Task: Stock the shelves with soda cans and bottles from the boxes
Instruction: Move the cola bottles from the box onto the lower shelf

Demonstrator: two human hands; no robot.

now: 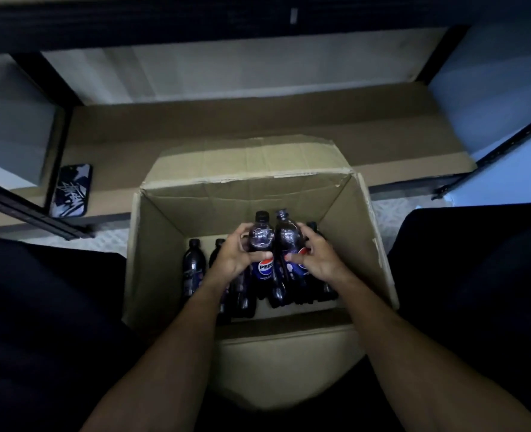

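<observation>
head view: looking down into an open cardboard box [164, 244] set between two dark-clad legs [39, 307]. left hand [234, 260] grips a pepsi bottle [261, 236]: fingers [240, 230] curled round the left side of its shoulder, thumb laid across the front just above the blue label. right hand [318, 260] grips a second pepsi bottle [287, 235] the same way, fingers [304, 229] wrapped round its right side, thumb tip on the label. the two bottles are upright, side by side and touching, held between the two sets of fingers, black caps pointing away from the wrists. they sit higher than the other bottles, within the box walls. the second bottle's cap is blurred. below and left of the left fingers, more dark bottles [192, 266] stand on the box floor. others show under the palms and just right of the right fingers; count not clear in the dim light. beyond the fingertips, the far flap of the box is folded out over a low shelf lined with cardboard [226, 126]. well left of the left fingers a phone [71, 190] in a patterned case lies flat on that lining. black shelf uprights [507, 145] frame both sides.
</observation>
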